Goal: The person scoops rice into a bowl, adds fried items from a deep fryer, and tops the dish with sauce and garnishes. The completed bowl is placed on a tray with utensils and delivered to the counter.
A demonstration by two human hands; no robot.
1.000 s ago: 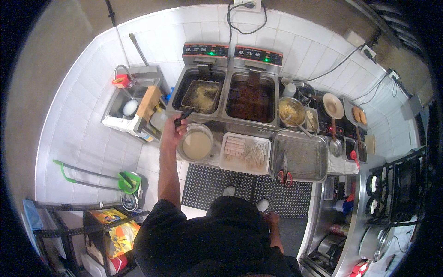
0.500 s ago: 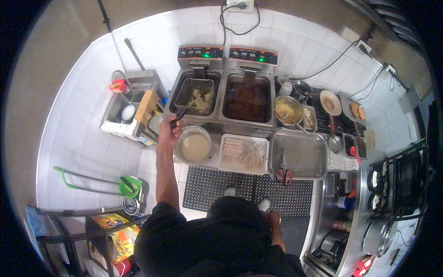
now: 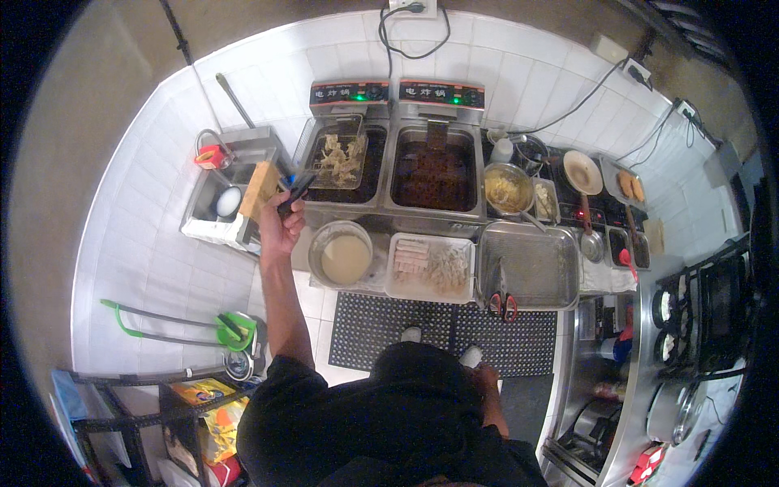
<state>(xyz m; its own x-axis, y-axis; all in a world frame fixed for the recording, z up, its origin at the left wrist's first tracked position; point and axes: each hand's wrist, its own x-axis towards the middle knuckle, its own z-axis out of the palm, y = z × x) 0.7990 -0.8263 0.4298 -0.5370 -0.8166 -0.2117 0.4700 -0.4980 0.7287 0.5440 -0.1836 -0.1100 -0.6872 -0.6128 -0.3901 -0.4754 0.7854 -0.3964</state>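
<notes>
My left hand (image 3: 282, 221) is closed round the black handle of a wire fryer basket (image 3: 349, 127). Fried, pale golden pieces (image 3: 339, 161) lie in the basket, which is lifted and tilted over the left deep fryer (image 3: 375, 166). My right hand (image 3: 484, 377) hangs low beside my body, near my shoe; its fingers are too small and dark to read. The right fryer (image 3: 433, 172) holds dark brown oil. In front of the left fryer stands a metal bowl of pale batter (image 3: 345, 258).
A white tray (image 3: 430, 280) holds pink strips and pale pieces. Red-handled scissors (image 3: 502, 305) lie across a metal tray's (image 3: 535, 252) front edge. At left is a sink (image 3: 209, 195) with a wooden board (image 3: 258, 188); at right, a bowl of yellow food (image 3: 509, 191) and a ladle (image 3: 592, 246).
The basket has come up and tipped, its food now spread higher in the mesh. My left hand has shifted left and slightly up with the handle. My right hand stays low.
</notes>
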